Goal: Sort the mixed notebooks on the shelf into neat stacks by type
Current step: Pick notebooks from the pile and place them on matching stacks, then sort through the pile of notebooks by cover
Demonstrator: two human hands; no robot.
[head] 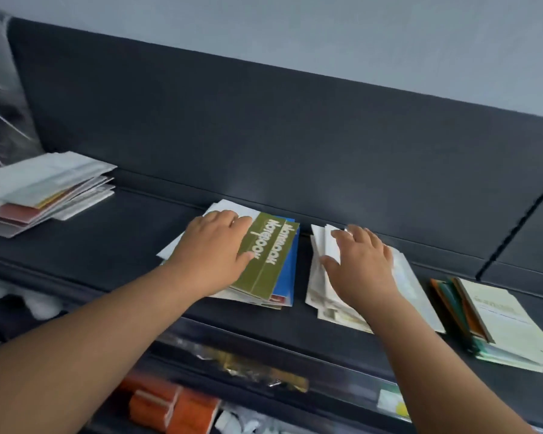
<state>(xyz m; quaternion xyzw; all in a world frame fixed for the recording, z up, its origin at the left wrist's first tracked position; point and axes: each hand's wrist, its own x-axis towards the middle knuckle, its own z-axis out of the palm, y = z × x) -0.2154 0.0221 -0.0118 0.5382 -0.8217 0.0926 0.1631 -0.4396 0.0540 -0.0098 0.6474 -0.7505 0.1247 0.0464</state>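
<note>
On the dark shelf (107, 245) there are four stacks, side by side from left to right. The middle-left stack has a green notebook (265, 264) on top. Its long axis runs from near to far, with the far end leaning a little to the right, and the word "Notebook" is printed along this axis. A blue notebook (288, 270) under it shows only along the right edge.

The left hand (212, 255) lies flat on this stack, fingers nearly straight, thumb on the green cover, gripping nothing. It hides the left part of the stack.

The right hand (362, 267) rests on the pale stack (317, 277) just to the right, fingers spread and holding nothing. These covers are blurred and I cannot read them.

The left stack (44, 189) is cut off by the picture edge. The right stack (502, 321) has a cream cover with unreadable print. The orange things (170, 405) on the lower shelf are hard to make out.
</note>
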